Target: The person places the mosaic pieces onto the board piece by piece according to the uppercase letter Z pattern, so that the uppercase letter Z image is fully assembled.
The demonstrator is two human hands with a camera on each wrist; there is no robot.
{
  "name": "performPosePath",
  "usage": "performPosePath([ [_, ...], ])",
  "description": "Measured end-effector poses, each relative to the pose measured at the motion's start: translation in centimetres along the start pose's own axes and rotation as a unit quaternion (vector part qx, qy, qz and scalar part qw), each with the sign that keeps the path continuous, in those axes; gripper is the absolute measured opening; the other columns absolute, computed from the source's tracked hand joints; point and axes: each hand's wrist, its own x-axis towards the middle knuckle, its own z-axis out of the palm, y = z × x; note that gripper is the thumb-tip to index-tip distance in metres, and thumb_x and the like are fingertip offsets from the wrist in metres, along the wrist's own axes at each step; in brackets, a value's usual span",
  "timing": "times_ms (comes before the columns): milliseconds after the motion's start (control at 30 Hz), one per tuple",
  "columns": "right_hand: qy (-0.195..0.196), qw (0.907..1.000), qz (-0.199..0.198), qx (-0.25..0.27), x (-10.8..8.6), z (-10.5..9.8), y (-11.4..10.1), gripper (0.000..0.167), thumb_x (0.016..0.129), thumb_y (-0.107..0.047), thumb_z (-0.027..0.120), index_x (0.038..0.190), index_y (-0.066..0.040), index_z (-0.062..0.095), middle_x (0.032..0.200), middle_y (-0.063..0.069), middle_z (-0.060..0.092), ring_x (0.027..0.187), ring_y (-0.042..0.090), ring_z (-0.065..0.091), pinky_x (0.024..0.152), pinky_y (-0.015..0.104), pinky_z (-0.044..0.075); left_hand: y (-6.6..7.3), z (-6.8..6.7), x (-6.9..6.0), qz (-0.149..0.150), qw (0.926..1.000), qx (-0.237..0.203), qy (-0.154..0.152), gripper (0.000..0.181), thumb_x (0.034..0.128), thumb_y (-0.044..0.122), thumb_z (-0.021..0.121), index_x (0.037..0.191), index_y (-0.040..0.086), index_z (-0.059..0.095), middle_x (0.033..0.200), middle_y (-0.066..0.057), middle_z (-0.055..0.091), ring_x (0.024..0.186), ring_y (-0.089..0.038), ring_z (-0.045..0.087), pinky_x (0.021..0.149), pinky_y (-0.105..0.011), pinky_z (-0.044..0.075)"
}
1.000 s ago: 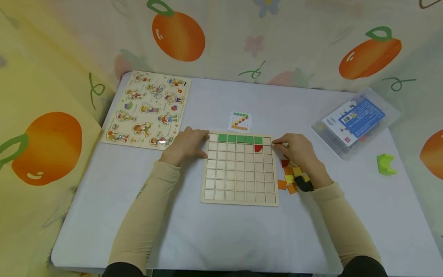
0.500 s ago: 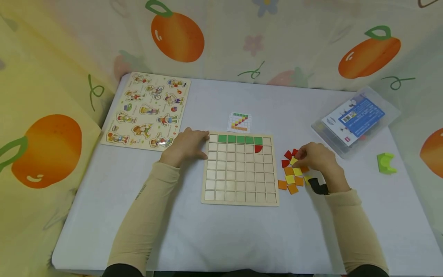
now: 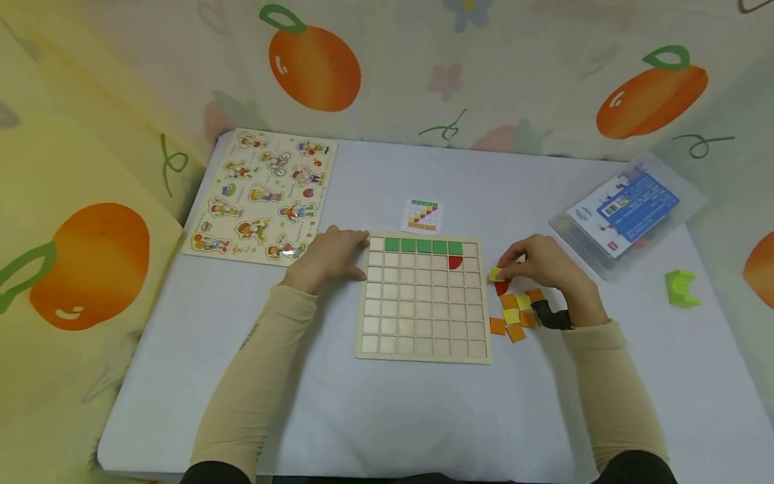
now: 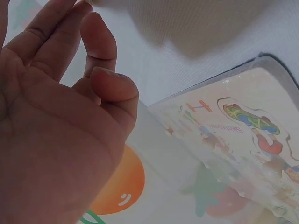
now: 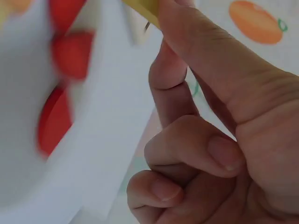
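Observation:
A wooden grid board (image 3: 363, 354) lies in front of the person, with several green squares (image 3: 424, 246) in its top row and a red quarter-round tile (image 3: 455, 263) under the rightmost one. The left hand (image 3: 326, 259) rests at the board's upper left edge, thumb and fingers touching it; its palm (image 4: 56, 130) shows bare in the left wrist view. Just off the board's right side, the right hand (image 3: 541, 265) pinches a yellow tile (image 3: 495, 274) between thumb and forefinger. Red tiles (image 5: 74, 53) lie below that hand, blurred in the right wrist view.
Orange and yellow tiles (image 3: 510, 316) lie loosely right of the board. A small pattern card (image 3: 422, 216) sits behind it. Picture puzzle board (image 3: 260, 195) at left; clear plastic box (image 3: 625, 208) and a light green block (image 3: 683, 289) at right.
The right hand went from the board's right edge to the loose tiles, picked up a yellow tile and moved it left toward the board. The left hand stays at the board's edge.

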Motion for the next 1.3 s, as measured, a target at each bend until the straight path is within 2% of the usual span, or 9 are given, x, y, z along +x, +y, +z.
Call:
performPosePath([
  [267, 0.022, 0.998, -0.056, 0.018, 3.6, 1.9, -3.7, 0.016, 0.086, -0.02, 0.084, 0.094, -0.007, 0.081, 0.091, 0.012, 0.075, 0.07, 0.019, 0.042, 0.061, 0.027, 0.034, 0.1, 0.0, 0.1, 0.0, 0.9999, 0.011, 0.001, 0.076, 0.0784, 0.028, 0.09, 0.144, 0.007, 0.06, 0.147, -0.013, 0.063, 0.122, -0.042, 0.059, 0.103, -0.056, 0.05],
  [533, 0.02, 0.997, -0.074, -0.011, 5.6, 4.0, -5.9, 0.019, 0.087, -0.024, 0.084, 0.095, -0.008, 0.082, 0.1, 0.012, 0.08, 0.09, 0.025, 0.062, 0.085, 0.038, 0.05, 0.1, -0.1, -0.1, -0.002, 1.0, 0.005, -0.001, 0.076, 0.0788, 0.028, 0.089, 0.145, 0.006, 0.059, 0.149, -0.013, 0.062, 0.126, -0.042, 0.058, 0.105, -0.057, 0.049],
  [633, 0.024, 0.9977, -0.055, -0.032, 5.6, 4.2, -6.3, 0.021, 0.087, -0.027, 0.083, 0.098, -0.009, 0.082, 0.106, 0.012, 0.08, 0.099, 0.028, 0.067, 0.092, 0.045, 0.053, 0.1, 0.0, 0.0, 0.0, 1.0, 0.001, 0.0, 0.076, 0.079, 0.027, 0.089, 0.145, 0.006, 0.059, 0.15, -0.012, 0.061, 0.126, -0.042, 0.058, 0.106, -0.056, 0.049],
  [767, 0.014, 0.9966, -0.044, -0.069, 5.5, 4.5, -7.0, 0.019, 0.089, -0.028, 0.081, 0.098, -0.012, 0.083, 0.107, 0.011, 0.08, 0.098, 0.027, 0.067, 0.087, 0.046, 0.055, 0.0, 0.1, 0.1, -0.002, 1.0, 0.005, 0.002, 0.074, 0.0786, 0.027, 0.09, 0.143, 0.007, 0.061, 0.149, -0.012, 0.062, 0.126, -0.041, 0.059, 0.106, -0.055, 0.049],
  [867, 0.016, 0.9942, -0.049, -0.094, 5.5, 4.8, -7.5, 0.018, 0.09, -0.029, 0.081, 0.097, -0.014, 0.084, 0.105, 0.009, 0.08, 0.097, 0.025, 0.068, 0.082, 0.045, 0.057, 0.0, 0.1, 0.1, -0.002, 1.0, 0.009, 0.001, 0.073, 0.079, 0.028, 0.089, 0.143, 0.007, 0.06, 0.148, -0.013, 0.062, 0.126, -0.041, 0.059, 0.106, -0.055, 0.049],
  [967, 0.023, 0.9923, -0.062, -0.104, 5.1, 4.9, -7.6, 0.019, 0.09, -0.03, 0.08, 0.1, -0.013, 0.084, 0.107, 0.008, 0.081, 0.101, 0.027, 0.071, 0.084, 0.046, 0.059, 0.0, 0.2, 0.1, -0.006, 0.9999, 0.008, -0.001, 0.075, 0.0791, 0.028, 0.089, 0.145, 0.007, 0.059, 0.149, -0.013, 0.062, 0.126, -0.041, 0.059, 0.107, -0.054, 0.049],
  [1133, 0.032, 0.9928, -0.099, -0.06, 4.2, 4.5, -6.4, 0.019, 0.092, -0.024, 0.078, 0.103, -0.009, 0.084, 0.108, 0.012, 0.08, 0.103, 0.03, 0.072, 0.093, 0.048, 0.057, 0.1, 0.3, 0.2, -0.012, 0.9999, 0.008, -0.007, 0.077, 0.0793, 0.028, 0.089, 0.146, 0.008, 0.058, 0.148, -0.012, 0.063, 0.125, -0.041, 0.059, 0.107, -0.054, 0.049],
  [1233, 0.05, 0.9939, -0.088, -0.043, 3.3, 3.7, -5.2, 0.019, 0.093, -0.021, 0.076, 0.107, -0.008, 0.083, 0.112, 0.014, 0.08, 0.106, 0.032, 0.072, 0.095, 0.049, 0.056, 0.1, 0.3, 0.2, -0.013, 0.9999, 0.006, -0.007, 0.076, 0.0796, 0.028, 0.089, 0.146, 0.008, 0.058, 0.148, -0.013, 0.062, 0.126, -0.041, 0.059, 0.108, -0.054, 0.048],
  [1300, 0.06, 0.9948, -0.068, -0.046, 2.7, 3.2, -4.1, 0.02, 0.095, -0.02, 0.074, 0.11, -0.009, 0.082, 0.115, 0.016, 0.079, 0.101, 0.033, 0.071, 0.091, 0.049, 0.056, 0.1, 0.2, 0.2, -0.014, 0.9999, 0.005, -0.006, 0.076, 0.0799, 0.027, 0.089, 0.146, 0.008, 0.058, 0.149, -0.013, 0.062, 0.127, -0.042, 0.059, 0.108, -0.055, 0.048],
])
